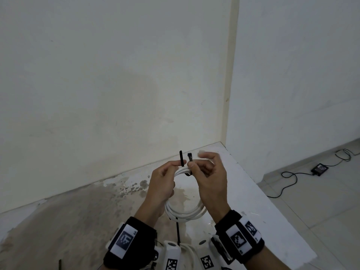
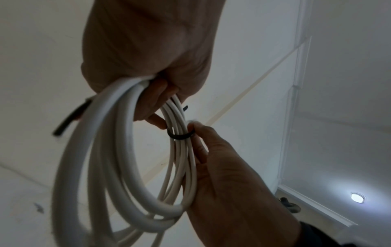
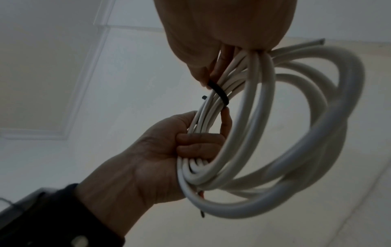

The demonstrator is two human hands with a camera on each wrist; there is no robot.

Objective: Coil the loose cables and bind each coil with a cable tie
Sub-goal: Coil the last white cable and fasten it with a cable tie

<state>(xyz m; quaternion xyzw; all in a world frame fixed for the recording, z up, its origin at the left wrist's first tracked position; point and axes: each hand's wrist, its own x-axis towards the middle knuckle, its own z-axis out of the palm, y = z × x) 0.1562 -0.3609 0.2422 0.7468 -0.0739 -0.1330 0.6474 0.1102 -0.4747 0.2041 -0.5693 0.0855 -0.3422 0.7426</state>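
I hold a white cable coil (image 1: pixel 186 211) upright above the stained counter (image 1: pixel 253 201). A black cable tie (image 1: pixel 190 157) loops the coil's top (image 2: pixel 180 136) (image 3: pixel 219 94), both ends pointing up. My left hand (image 1: pixel 180 164) grips the coil's left side with curled fingers (image 3: pixel 196 147) and pinches the tie's tail. My right hand (image 1: pixel 191 164) pinches the tie's head end, its fingers (image 2: pixel 201 150) lying along the strands. A second black tie (image 1: pixel 177 228) binds the coil's bottom, its tail hanging down.
The counter meets the wall behind and ends in an edge at the right. Below on the floor lies a black device (image 1: pixel 319 168) with a thin cable. A black strip (image 1: pixel 60 265) lies at the lower left. White marker-tagged gear (image 1: pixel 171 254) sits near my wrists.
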